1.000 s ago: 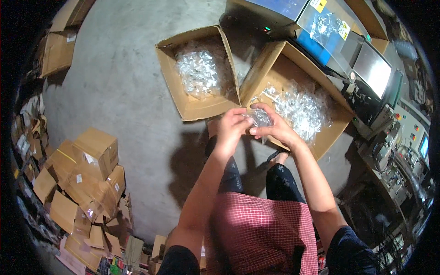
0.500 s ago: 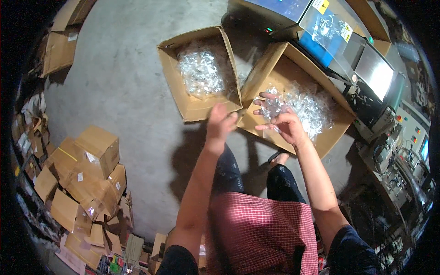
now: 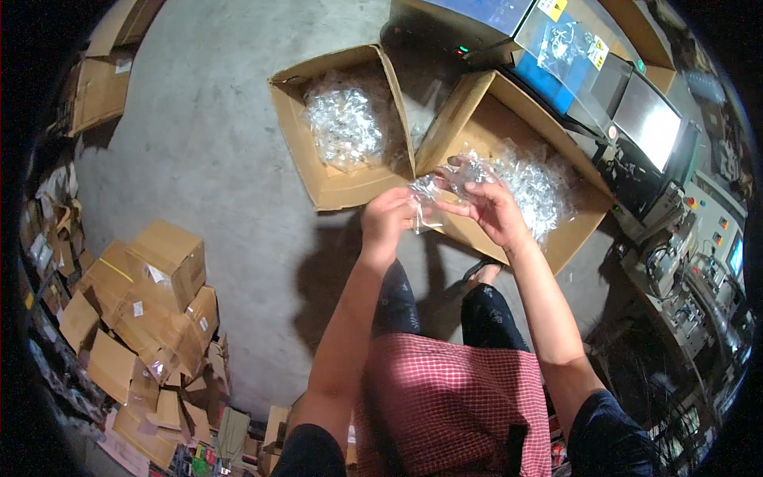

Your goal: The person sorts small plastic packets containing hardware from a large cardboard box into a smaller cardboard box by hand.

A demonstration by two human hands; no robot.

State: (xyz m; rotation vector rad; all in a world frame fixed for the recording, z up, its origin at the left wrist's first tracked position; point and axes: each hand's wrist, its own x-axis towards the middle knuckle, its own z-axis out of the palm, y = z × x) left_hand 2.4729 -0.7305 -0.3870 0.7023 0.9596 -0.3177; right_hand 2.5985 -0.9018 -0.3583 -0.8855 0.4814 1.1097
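Note:
My left hand (image 3: pixel 387 222) pinches a small clear plastic bag (image 3: pixel 425 205) with something shiny inside; it hangs near the facing corners of two cardboard boxes. My right hand (image 3: pixel 494 210) is curled around more clear bags (image 3: pixel 461 176), its fingers touching or nearly touching the bag in my left hand. Beneath and beyond my right hand, the right box (image 3: pixel 571 258) holds a heap of small clear bags (image 3: pixel 534 191). In the left box (image 3: pixel 338 196), farther from me, lies another pile of such bags (image 3: pixel 343 123).
A blue-and-grey machine (image 3: pixel 548 79) with a clear cover stands behind the right box. At the right are a screen (image 3: pixel 649 123) and a control panel (image 3: pixel 715 226). Stacked cardboard cartons (image 3: pixel 163 274) stand at the left on the grey floor (image 3: pixel 214 127).
My left hand has come up beside the right and now grips a clear bag. My right hand has stayed nearly in place, its fingers closing inward.

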